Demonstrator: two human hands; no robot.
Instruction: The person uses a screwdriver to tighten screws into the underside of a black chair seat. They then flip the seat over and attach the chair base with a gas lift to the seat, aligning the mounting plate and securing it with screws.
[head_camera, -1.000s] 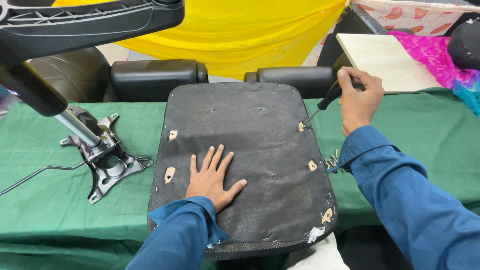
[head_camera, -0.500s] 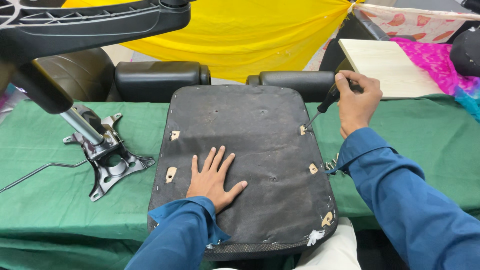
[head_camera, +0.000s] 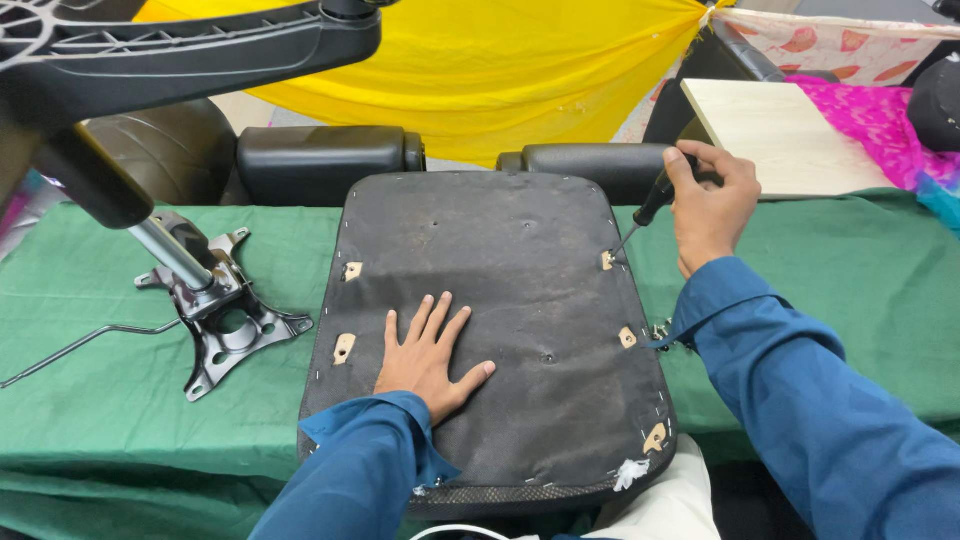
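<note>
- Fingers of my left hand (head_camera: 428, 355) lay spread and flat, palm down, on the underside of the upturned chair seat (head_camera: 490, 300), a little below its middle.
- Fingers of my right hand (head_camera: 712, 205) were curled tight around the black handle of a screwdriver (head_camera: 650, 208), thumb on top.
- Its thin shaft slanted down and to the left, and the tip met a small bare-wood cutout (head_camera: 607, 260) at the seat's right edge.
- That seat lay bottom-up on the green table cloth (head_camera: 100, 400), its dark fabric stapled along the rim, the near edge hanging over toward my lap.
- I could see 4 more bare-wood cutouts: 2 on the left side (head_camera: 352, 271) (head_camera: 343, 348) and 2 lower on the right (head_camera: 627, 337) (head_camera: 655, 437).
- Both my sleeves were blue; a loose cord hung from the right cuff (head_camera: 735, 300).
- To my left, well apart from the seat, a metal tilt mechanism (head_camera: 222, 325) with a long wire lever rested on the cloth, with a gas-lift column (head_camera: 165, 250) rising from it to a black star base (head_camera: 190, 50) overhead.
- Behind the seat sat 2 black padded armrests (head_camera: 320, 160) (head_camera: 590, 165).
- A pale wooden board (head_camera: 780, 135) lay at the far right, just beyond my right hand, and yellow cloth (head_camera: 500, 70) hung at the back.
</note>
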